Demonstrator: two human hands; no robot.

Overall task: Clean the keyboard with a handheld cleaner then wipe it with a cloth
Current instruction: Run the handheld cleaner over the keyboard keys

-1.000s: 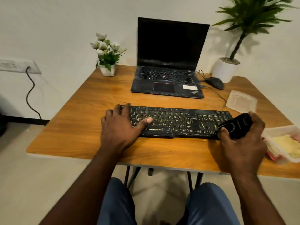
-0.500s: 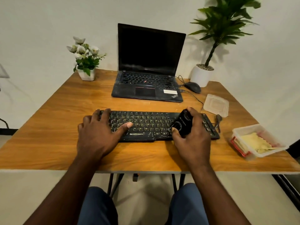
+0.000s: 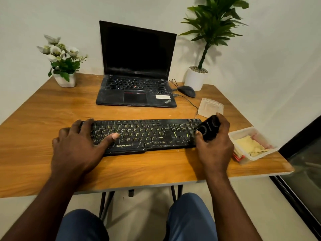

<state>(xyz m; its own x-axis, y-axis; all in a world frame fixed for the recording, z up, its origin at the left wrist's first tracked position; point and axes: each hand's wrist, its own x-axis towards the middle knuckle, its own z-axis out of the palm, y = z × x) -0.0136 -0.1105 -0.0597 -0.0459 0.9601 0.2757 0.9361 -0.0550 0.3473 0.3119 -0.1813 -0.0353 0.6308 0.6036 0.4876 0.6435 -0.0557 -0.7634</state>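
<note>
A black keyboard point(image 3: 149, 134) with yellow-marked keys lies across the front of the wooden table point(image 3: 43, 115). My left hand point(image 3: 78, 145) rests flat on its left end, thumb stretched over the keys. My right hand point(image 3: 215, 145) grips a small black handheld cleaner point(image 3: 208, 129) at the keyboard's right end, over the number pad. A yellow cloth point(image 3: 248, 145) lies in a clear plastic box point(image 3: 243, 133) to the right of the keyboard.
An open black laptop point(image 3: 137, 89) stands behind the keyboard, with a wired mouse point(image 3: 186, 91) and a clear lid point(image 3: 210, 107) to its right. A white flower pot point(image 3: 65, 80) sits at back left, a potted plant point(image 3: 195, 79) at back right. The table's right edge is close.
My right hand has carried the cleaner from the keyboard's middle back to its right end. My left hand has stayed on the left end. The camera view has shifted.
</note>
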